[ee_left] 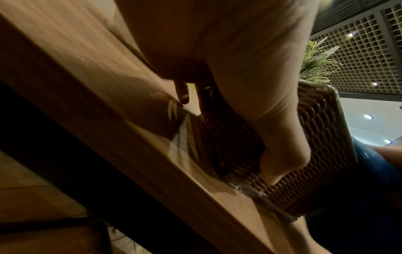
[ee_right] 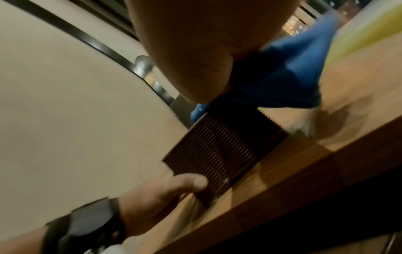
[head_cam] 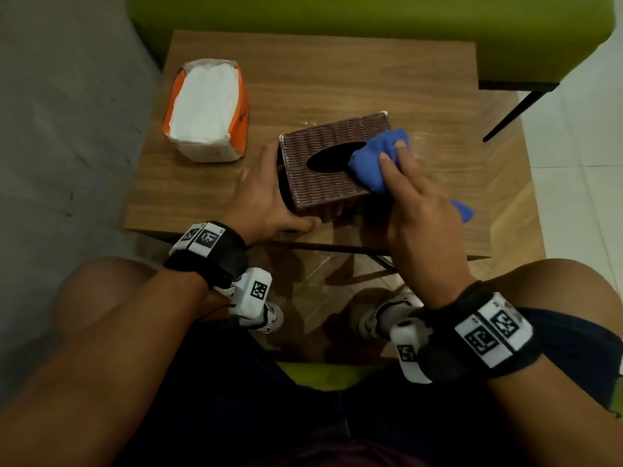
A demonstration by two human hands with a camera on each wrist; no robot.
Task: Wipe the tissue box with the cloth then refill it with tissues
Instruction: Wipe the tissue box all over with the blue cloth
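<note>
A brown woven tissue box (head_cam: 323,176) with a dark oval slot stands on the wooden table (head_cam: 337,72). My left hand (head_cam: 269,197) grips its near-left corner, thumb (ee_right: 191,184) along the near side and fingers on the left side. Bunched in my right hand (head_cam: 404,183) is a blue cloth (head_cam: 371,163), pressed on the right part of the box top beside the slot; one corner of the cloth sticks out past the hand on the right. An opened orange pack of white tissues (head_cam: 207,109) lies at the table's back left. The right wrist view shows the cloth (ee_right: 282,77) on the box (ee_right: 217,146).
A green sofa (head_cam: 371,21) runs along the far side of the table, with a black leg at the right. My bare knees and shoes sit below the table's near edge. White specks lie on the tabletop near the box.
</note>
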